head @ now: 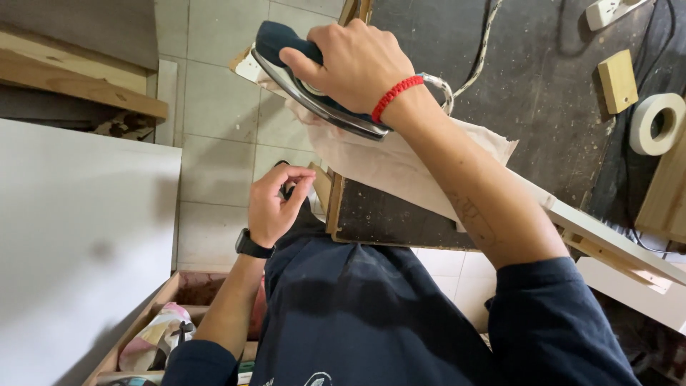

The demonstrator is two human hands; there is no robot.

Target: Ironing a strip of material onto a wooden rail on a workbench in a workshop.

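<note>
Steel-soled, with a dark blue plastic handle, an electric clothes iron (314, 78) sits under the person's right hand (354, 64), whose fingers are wrapped tight round the handle. A red braided cord bracelet (395, 93) circles that wrist. The iron's sole rests on a pale cream cloth (389, 161), and the cloth lies over a long white-faced board (607, 236) that runs aslant from the bench's front left corner toward its right edge. A braided grey-and-white power cord (480, 50) leaves the rear of the iron and trails across the dark, dusty bench top (529, 100) toward the far edge.

Off the bench's front left corner, above the pale floor tiles (214, 150), the left hand (275, 204) hangs with thumb and forefinger pinched together; whether anything lies between them cannot be made out. A black wristwatch (251, 245) sits on that wrist.

Near the bench's right edge lie a small light wooden block (617, 81) and a roll of white tape (656, 123), just beside each other, with a white power strip (607, 11) at the far edge. Beside the floor stands a large white panel (78, 243), and below it an open wooden box (164, 322) of mixed oddments.
</note>
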